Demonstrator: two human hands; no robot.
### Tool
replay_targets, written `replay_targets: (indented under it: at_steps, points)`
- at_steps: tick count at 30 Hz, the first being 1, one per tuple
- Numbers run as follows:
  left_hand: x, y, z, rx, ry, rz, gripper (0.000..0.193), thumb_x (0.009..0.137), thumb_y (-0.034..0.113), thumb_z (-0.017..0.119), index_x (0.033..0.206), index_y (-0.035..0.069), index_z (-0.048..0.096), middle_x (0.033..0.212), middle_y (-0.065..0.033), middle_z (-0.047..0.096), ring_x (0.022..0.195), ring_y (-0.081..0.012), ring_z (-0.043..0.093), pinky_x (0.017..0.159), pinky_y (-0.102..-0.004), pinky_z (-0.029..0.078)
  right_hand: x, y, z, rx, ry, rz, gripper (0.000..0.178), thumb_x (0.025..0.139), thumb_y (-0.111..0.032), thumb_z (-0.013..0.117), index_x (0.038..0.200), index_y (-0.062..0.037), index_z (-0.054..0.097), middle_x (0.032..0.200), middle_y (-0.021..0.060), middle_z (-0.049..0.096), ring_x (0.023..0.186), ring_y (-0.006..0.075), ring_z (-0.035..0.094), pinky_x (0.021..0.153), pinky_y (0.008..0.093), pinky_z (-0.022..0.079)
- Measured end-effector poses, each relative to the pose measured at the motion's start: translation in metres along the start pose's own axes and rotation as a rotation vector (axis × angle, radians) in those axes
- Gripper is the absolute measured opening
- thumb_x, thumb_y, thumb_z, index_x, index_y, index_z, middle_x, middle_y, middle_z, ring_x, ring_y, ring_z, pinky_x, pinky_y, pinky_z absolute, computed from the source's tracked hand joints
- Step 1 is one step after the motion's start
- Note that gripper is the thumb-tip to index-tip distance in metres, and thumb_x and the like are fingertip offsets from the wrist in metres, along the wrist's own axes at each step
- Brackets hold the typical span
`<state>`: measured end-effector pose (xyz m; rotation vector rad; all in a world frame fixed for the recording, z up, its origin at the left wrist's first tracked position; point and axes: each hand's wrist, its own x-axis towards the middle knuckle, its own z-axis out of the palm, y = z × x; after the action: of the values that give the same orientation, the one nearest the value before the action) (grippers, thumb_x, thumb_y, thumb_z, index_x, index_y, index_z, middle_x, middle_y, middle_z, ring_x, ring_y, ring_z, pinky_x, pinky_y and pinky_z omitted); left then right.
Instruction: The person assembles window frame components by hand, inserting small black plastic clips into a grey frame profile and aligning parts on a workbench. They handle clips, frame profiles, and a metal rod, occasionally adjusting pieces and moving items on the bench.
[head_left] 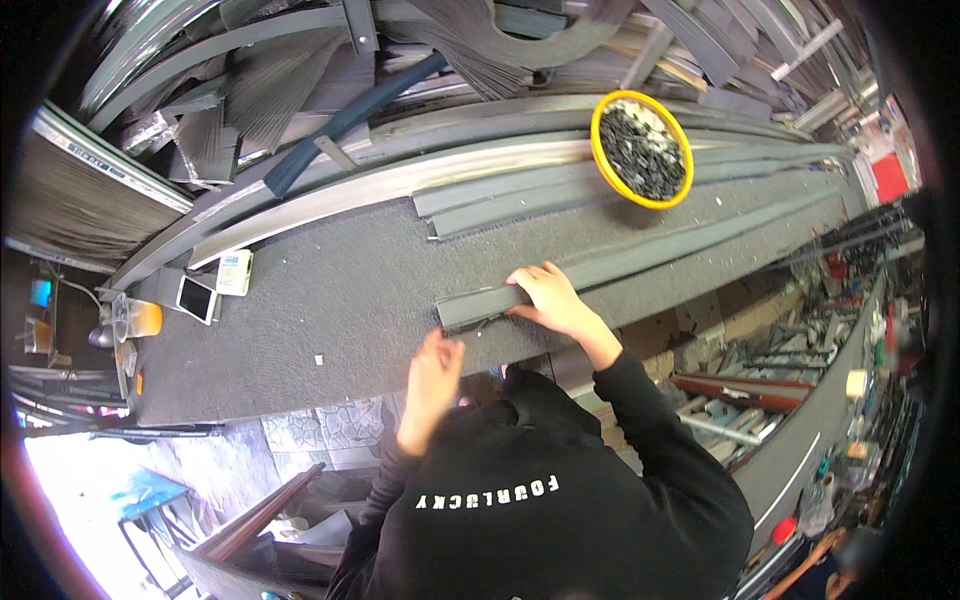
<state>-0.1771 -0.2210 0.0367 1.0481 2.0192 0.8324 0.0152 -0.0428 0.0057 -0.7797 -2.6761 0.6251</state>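
A long grey profile (pixel 640 255) lies lengthwise on the dark workbench (pixel 320 300), its near-left end by my hands. My right hand (pixel 550 298) grips it just short of that end, thumb on the near side and fingers over the top. My left hand (pixel 435 372) is just below the cut end, slightly blurred, with fingers and thumb drawn together. Whether anything small is between them is hidden. Beyond the profile, a yellow-rimmed bowl (pixel 683 185) holds many small black pieces and some white ones.
More grey profiles (pixel 520 200) lie along the bench's far side, with folded pleated mesh (pixel 275 90) behind. At the left are a phone (pixel 197 299), a white pack (pixel 234 272) and an orange drink cup (pixel 145 319). Another person's arm (pixel 805 562) shows at lower right.
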Motion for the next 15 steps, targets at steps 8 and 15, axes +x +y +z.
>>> replay_targets:
  at_steps: [8, 15]
  points:
    - [0.029, 0.011, -0.058, -0.386, -0.232, 0.277, 0.029, 0.1, 0.025, 0.055, 0.088, 0.0, 0.062, 0.076, -0.0007, 0.053, 0.071, -0.0128, 0.055, 0.07, -0.0288, 0.045, 0.012, -0.011, -0.048, 0.172, -0.296, -0.065, 0.049, 0.074, -0.033, 0.08, 0.109, -0.0071, 0.06, 0.096, 0.016, 0.068, 0.092, 0.0379, 0.064, 0.078, 0.0469, 0.048]
    - [0.058, -0.023, 0.047, -1.061, -0.169, -0.233, 0.029, 0.103, 0.035, 0.047, 0.09, 0.01, 0.051, 0.076, 0.0015, 0.048, 0.064, -0.0085, 0.047, 0.058, -0.0229, 0.039, 0.028, -0.018, -0.111, 0.334, -0.6, -0.188, 0.052, 0.076, -0.045, 0.078, 0.106, -0.0046, 0.065, 0.087, 0.0194, 0.067, 0.083, 0.0399, 0.066, 0.072, 0.0443, 0.051]
